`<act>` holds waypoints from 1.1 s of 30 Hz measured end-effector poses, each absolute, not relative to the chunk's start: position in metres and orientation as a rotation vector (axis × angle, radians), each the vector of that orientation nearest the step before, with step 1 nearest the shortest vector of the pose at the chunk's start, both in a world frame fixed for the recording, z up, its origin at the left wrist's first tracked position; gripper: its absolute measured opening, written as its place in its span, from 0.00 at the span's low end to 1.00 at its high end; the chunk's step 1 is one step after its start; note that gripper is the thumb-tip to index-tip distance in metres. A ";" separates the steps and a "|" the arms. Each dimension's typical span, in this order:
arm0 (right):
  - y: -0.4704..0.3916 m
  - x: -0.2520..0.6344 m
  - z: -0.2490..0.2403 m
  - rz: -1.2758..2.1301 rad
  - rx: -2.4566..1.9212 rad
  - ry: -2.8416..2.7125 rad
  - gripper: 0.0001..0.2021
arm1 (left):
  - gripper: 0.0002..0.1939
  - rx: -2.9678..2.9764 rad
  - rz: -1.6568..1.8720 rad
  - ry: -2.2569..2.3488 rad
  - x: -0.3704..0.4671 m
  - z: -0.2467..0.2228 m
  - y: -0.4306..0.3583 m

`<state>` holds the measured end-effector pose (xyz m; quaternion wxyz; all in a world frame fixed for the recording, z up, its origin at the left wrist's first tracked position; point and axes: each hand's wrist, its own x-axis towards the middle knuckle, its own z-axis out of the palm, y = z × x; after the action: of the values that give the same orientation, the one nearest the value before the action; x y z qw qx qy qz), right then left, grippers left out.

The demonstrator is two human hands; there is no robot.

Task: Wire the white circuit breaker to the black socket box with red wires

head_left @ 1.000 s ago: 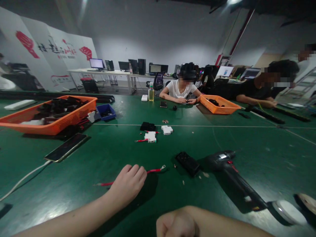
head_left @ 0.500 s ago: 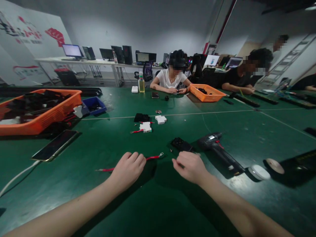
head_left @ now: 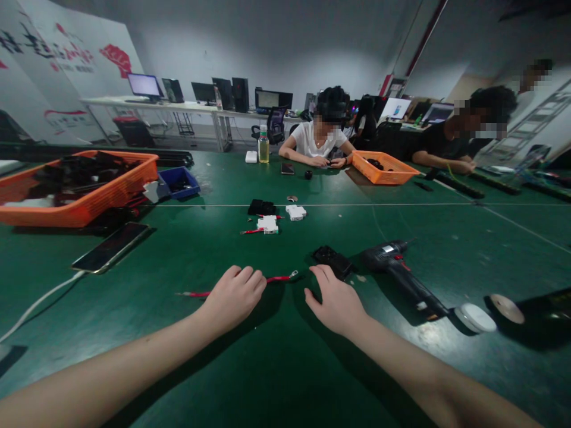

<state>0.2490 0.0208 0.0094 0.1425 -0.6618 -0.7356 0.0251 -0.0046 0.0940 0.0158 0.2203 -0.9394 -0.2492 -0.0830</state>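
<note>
My left hand (head_left: 237, 295) is closed around a short red cable (head_left: 280, 278) whose ends stick out on both sides. The right end carries a metal ring terminal; the left end looks bare. My right hand (head_left: 335, 300) has thumb and fingers apart, with nothing visible between them. Just beyond its fingers lies a black plastic housing (head_left: 332, 260). To the right rests a black cordless drill (head_left: 404, 279). Farther forward is a white plastic block (head_left: 267, 224) with red leads, close to a second white block (head_left: 295, 212) and a black part (head_left: 262, 207).
At left are an orange basket (head_left: 134, 178) of black parts, a blue bin (head_left: 180, 182) and a phone (head_left: 111, 248) on a white cable. A white round lid (head_left: 475, 318) is at right. Across the table a person (head_left: 319, 139) works beside another orange basket (head_left: 401, 169).
My right hand's fingers have spread and stretched forward from a curled pose. A small piece seen near its fingertips is no longer visible. The view has shifted slightly left; my left hand keeps the cable.
</note>
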 end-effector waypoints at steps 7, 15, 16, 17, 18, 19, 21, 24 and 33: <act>0.021 0.250 0.013 0.214 -1.824 -2.085 0.14 | 0.08 -2.598 -0.242 -0.696 -0.004 0.014 0.095; 0.027 0.257 0.007 0.370 -1.799 -1.961 0.11 | 0.08 -2.584 -0.220 -0.687 -0.004 0.013 0.096; 0.027 0.257 0.006 0.366 -1.784 -1.978 0.10 | 0.08 -2.585 -0.217 -0.688 -0.004 0.013 0.095; 0.027 0.257 0.006 0.363 -1.767 -1.996 0.09 | 0.08 -2.585 -0.214 -0.691 -0.004 0.014 0.095; 0.028 0.258 0.006 0.360 -1.751 -2.008 0.08 | 0.08 -2.586 -0.214 -0.693 -0.004 0.014 0.095; 0.028 0.258 0.005 0.362 -1.740 -2.011 0.08 | 0.08 -2.586 -0.216 -0.694 -0.004 0.014 0.095; 0.028 0.259 0.005 0.377 -1.720 -1.996 0.08 | 0.08 -2.584 -0.223 -0.691 -0.004 0.014 0.096; 0.029 0.261 0.004 0.415 -1.684 -1.955 0.09 | 0.08 -2.579 -0.228 -0.685 -0.004 0.014 0.096; 0.028 0.261 0.001 0.289 -1.588 -2.131 0.06 | 0.08 -2.553 -0.215 -0.693 -0.004 0.013 0.095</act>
<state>0.2608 0.0284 0.0006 0.2322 -0.5779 -0.7753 0.1050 -0.0039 0.0951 0.0130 0.2413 -0.9335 -0.2532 -0.0786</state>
